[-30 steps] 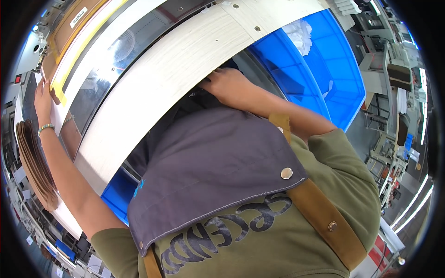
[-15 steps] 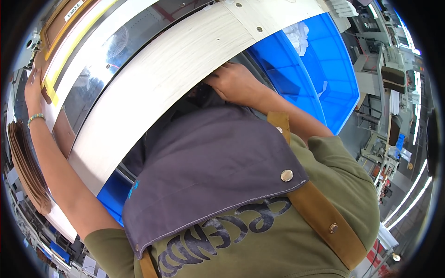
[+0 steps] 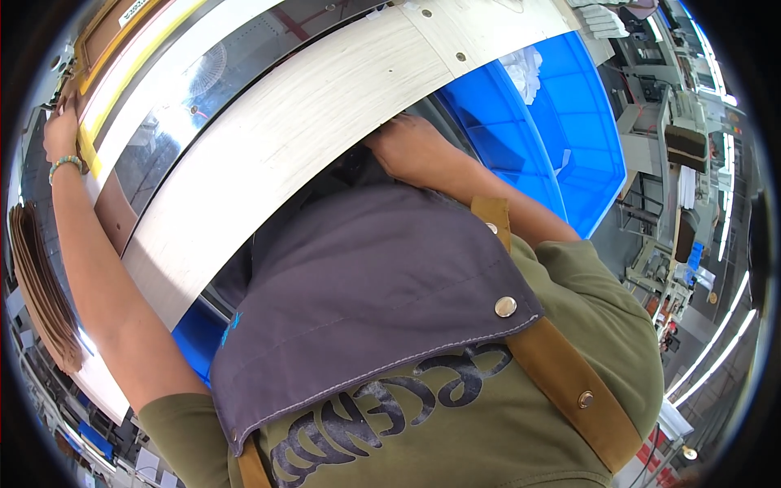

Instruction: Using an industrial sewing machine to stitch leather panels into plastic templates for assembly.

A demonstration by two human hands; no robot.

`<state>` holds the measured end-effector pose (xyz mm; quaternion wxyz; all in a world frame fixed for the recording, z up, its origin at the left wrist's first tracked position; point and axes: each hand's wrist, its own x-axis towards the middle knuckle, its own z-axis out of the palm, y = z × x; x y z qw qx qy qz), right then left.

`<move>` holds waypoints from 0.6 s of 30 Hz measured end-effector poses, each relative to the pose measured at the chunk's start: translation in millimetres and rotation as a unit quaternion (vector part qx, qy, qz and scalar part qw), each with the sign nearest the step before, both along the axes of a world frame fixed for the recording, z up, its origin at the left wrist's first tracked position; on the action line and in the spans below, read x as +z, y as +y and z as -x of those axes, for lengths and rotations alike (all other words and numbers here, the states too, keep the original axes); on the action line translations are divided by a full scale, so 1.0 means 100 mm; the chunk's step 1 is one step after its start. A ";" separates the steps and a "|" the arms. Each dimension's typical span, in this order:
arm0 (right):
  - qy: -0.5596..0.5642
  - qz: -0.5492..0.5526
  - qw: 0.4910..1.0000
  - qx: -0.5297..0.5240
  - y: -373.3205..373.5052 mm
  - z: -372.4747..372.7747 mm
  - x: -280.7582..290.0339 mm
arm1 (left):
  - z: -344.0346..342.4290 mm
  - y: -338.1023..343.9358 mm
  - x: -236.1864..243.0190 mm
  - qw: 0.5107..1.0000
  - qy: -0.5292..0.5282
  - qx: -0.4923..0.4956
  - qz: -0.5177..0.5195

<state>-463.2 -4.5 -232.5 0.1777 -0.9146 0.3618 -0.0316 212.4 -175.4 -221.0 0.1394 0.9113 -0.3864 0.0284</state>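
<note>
My left hand (image 3: 62, 130) reaches to the far left end of the pale worktop (image 3: 293, 122), its fingers closed at the edge of a board with yellow tape (image 3: 93, 138); what they grip is too small to make out. My right hand (image 3: 411, 150) is tucked against the underside of the worktop's front edge, above my grey apron (image 3: 366, 276), fingers curled and mostly hidden, so whatever they hold cannot be seen. A dark glossy panel (image 3: 167, 134) runs along the worktop behind the front strip.
Blue plastic bins (image 3: 586, 138) with white cloth (image 3: 521, 73) sit at the right under the worktop, another (image 3: 191, 333) at lower left. Stacked brown sheets (image 3: 41, 285) lie at the far left; sewing stations and white bundles (image 3: 602, 20) line the right.
My left hand and forearm have moved up and leftward along the board. My right hand stays at the underside of the edge, shifting only slightly. The view has shifted a little.
</note>
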 end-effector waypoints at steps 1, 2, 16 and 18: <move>-0.010 0.002 1.000 -0.003 -0.01 0.00 0.00 | 0.07 0.01 0.02 1.000 -0.006 0.020 -0.002; -0.005 -0.007 1.000 -0.003 -0.01 0.00 0.00 | 0.14 0.02 0.04 1.000 -0.018 0.008 -0.004; -0.029 -0.038 0.999 -0.009 -0.06 0.00 0.10 | 0.24 0.01 0.12 0.995 -0.086 0.000 0.042; -0.036 -0.040 0.998 -0.013 -0.06 0.01 0.09 | 0.25 0.08 0.12 0.989 -0.021 0.002 0.144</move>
